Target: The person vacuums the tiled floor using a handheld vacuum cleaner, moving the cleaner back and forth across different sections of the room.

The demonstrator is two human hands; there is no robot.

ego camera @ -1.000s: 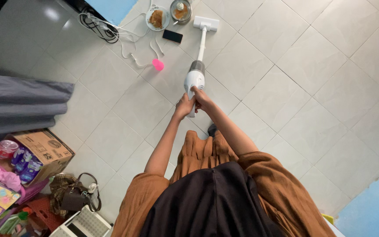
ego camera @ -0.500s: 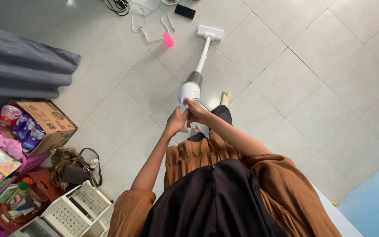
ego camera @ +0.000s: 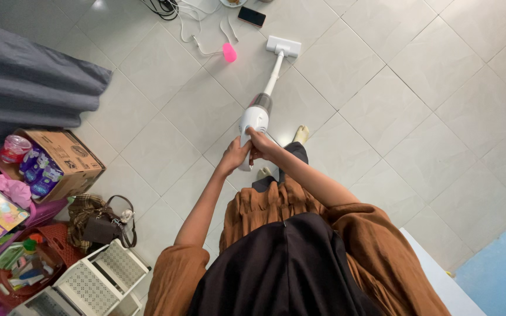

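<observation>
Plainly, fingers: those of both hands are wrapping closed around the handle of the white stick vacuum.
Left hand: gripping the handle from the left side, touching the right hand.
Right hand: clasping the handle just above, thumb lying along the body.
Vacuum: leaning away from the person, its wand running up to the floor head, which is resting flat on the pale tiled floor.
Nearby: a pink object on a white cable (just left of the head) and a dark phone beyond it.
Left edge: a cardboard box and a brown handbag are sitting well apart from the vacuum.
</observation>
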